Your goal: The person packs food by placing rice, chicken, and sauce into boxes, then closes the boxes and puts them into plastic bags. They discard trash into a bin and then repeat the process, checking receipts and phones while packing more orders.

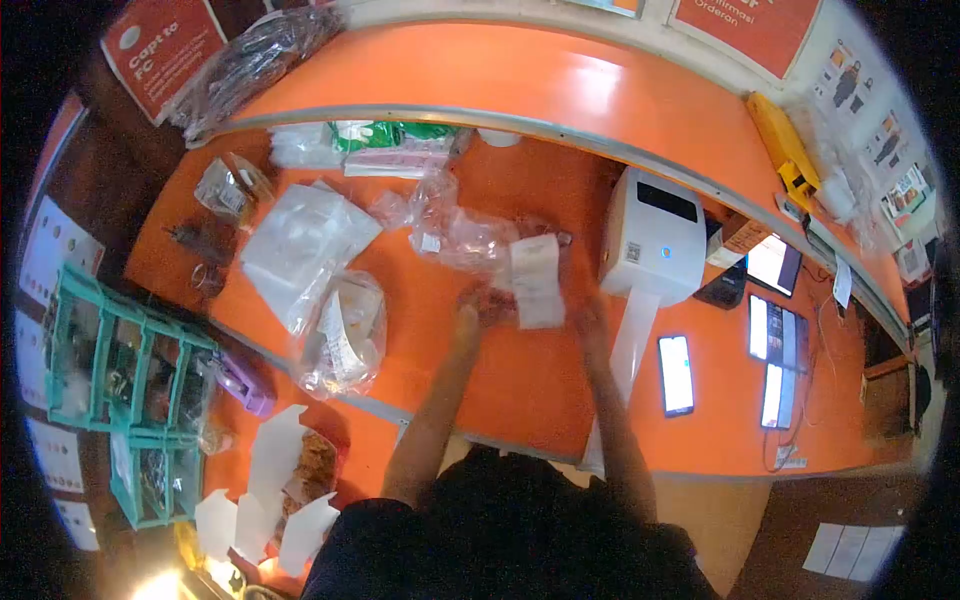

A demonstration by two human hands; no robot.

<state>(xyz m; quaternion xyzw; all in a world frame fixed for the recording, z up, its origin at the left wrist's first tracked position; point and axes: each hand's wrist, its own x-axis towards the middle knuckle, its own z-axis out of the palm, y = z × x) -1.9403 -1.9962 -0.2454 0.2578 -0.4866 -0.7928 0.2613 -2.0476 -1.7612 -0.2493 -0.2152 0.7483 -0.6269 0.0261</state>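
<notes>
Your left hand (pixel 467 318) and right hand (pixel 592 322) flank the paper slip (pixel 538 282); too blurry, can't tell if fingers are apart or pinching. I'd steady both edges, avoiding creases.

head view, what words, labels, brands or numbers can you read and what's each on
"Capt to FC": red sign, upper left; smaller lines blurred
"firmasi Orderan": second red sign, upper right; start and top cut off
Too small or blurred to read: white paper slip, printer label, phone screen, wall sheets
</notes>
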